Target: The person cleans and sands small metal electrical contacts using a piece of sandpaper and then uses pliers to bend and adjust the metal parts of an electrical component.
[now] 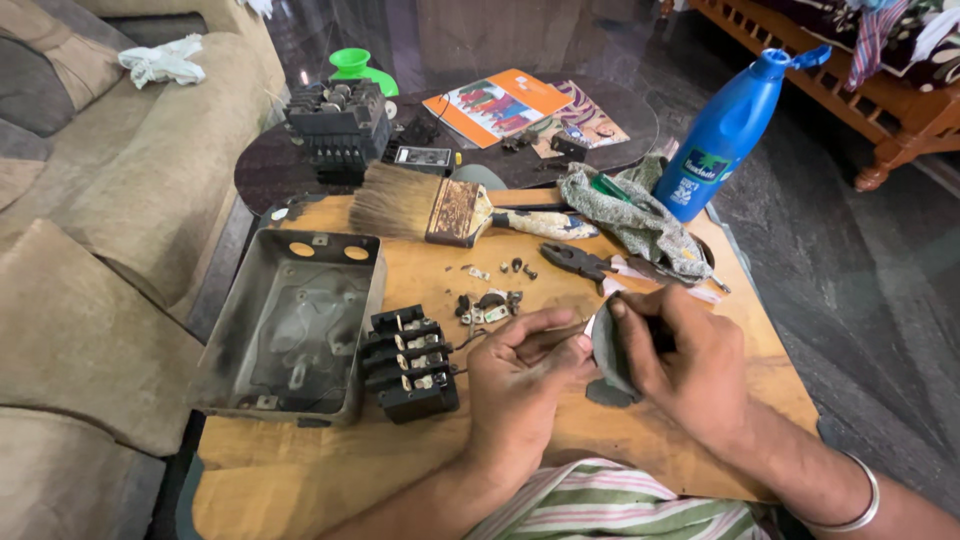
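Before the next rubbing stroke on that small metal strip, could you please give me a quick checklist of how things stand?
1. Left hand pinches the metal strip: ok.
2. Right hand holds the grey abrasive sheet against the strip: ok.
3. Strip's surface condition: cannot tell, too small.
4. Loose screws and contacts lie together on the board, away from its edge: ok.
5. Black terminal block sits beside the metal box, off the hands' path: ok.

Beige sofa, dark polished floor
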